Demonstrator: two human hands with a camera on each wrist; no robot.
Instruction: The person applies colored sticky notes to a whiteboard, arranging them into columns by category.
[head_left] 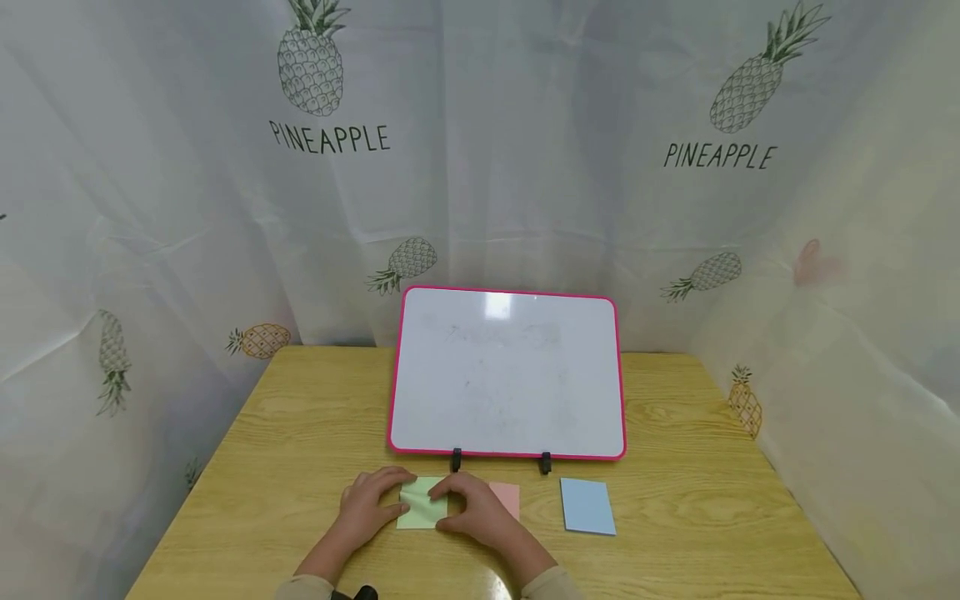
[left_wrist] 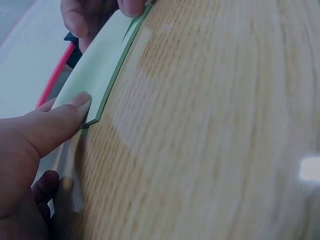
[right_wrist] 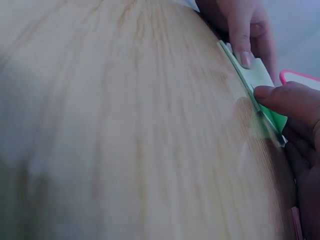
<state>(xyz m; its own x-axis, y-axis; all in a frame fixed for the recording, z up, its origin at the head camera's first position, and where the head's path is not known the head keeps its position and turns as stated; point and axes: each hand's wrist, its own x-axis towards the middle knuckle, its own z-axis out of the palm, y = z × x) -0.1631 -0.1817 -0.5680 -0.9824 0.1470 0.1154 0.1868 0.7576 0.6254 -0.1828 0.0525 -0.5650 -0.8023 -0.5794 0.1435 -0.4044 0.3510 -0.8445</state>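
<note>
Green sticky pad (head_left: 422, 505) is lying under both hands, left hand (head_left: 369, 503) and right hand (head_left: 472, 510) pinching its edges, so its top sheet is risking a crease.

Bright, even light; whiteboard (head_left: 507, 373) glare; both wrist views blurred.

A whiteboard (head_left: 507, 375) stands propped toward the back of the table (head_left: 300, 433), leaning away from the person. Before it lie three pads in a row — the left pad (head_left: 422, 504), the middle pad (head_left: 507, 497) just right of it, the right pad (head_left: 587, 505) apart at the right end. The left hand (head_left: 369, 502) rests on the left pad's left edge, the right hand (head_left: 476, 508) on its right edge — partly over the middle pad.
</note>
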